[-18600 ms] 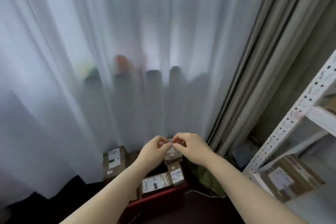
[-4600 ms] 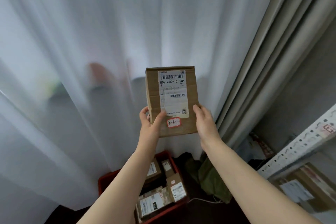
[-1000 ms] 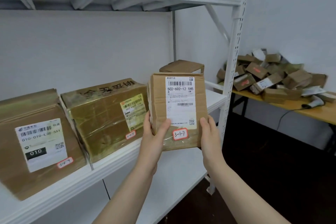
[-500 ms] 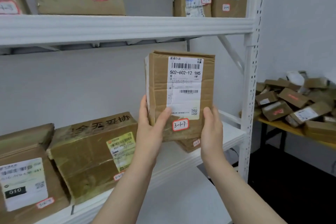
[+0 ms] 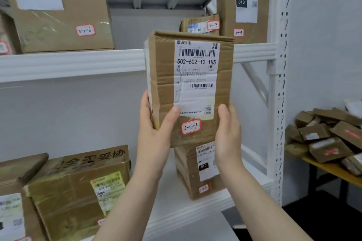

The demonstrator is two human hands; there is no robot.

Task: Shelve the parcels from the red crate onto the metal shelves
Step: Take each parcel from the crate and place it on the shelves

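Nearest the camera, both forearms are reaching up and forward. The left hand (image 5: 154,133) is gripping the lower left edge of the parcel (image 5: 162,84), with its thumb lying across the front face and its fingers curling round behind. The right hand (image 5: 228,137) is gripping the lower right edge the same way, thumb on the front and fingers out of sight behind.

The parcel is being held upright in the air in front of the metal shelves. A white shipping label (image 5: 195,76) is facing the camera, and a red-bordered sticker (image 5: 191,126) below it is reading 3-1-7. The parcel's top is overlapping the upper shelf beam (image 5: 68,62) in view.

Behind the hands, a labelled box (image 5: 188,172) is standing on the lower shelf (image 5: 176,211). To its left a tape-wrapped box (image 5: 78,188) is sitting at the shelf's front edge.

On the upper shelf, a large box (image 5: 64,15) marked 3-1-6 is sitting to the left. A small box (image 5: 197,25) marked 3-1-8 and a tall box (image 5: 244,2) are standing to the right, beside the perforated white post (image 5: 278,103).

Farther right, a heap of parcels (image 5: 329,135) is lying on a yellow table (image 5: 333,170) against the wall.
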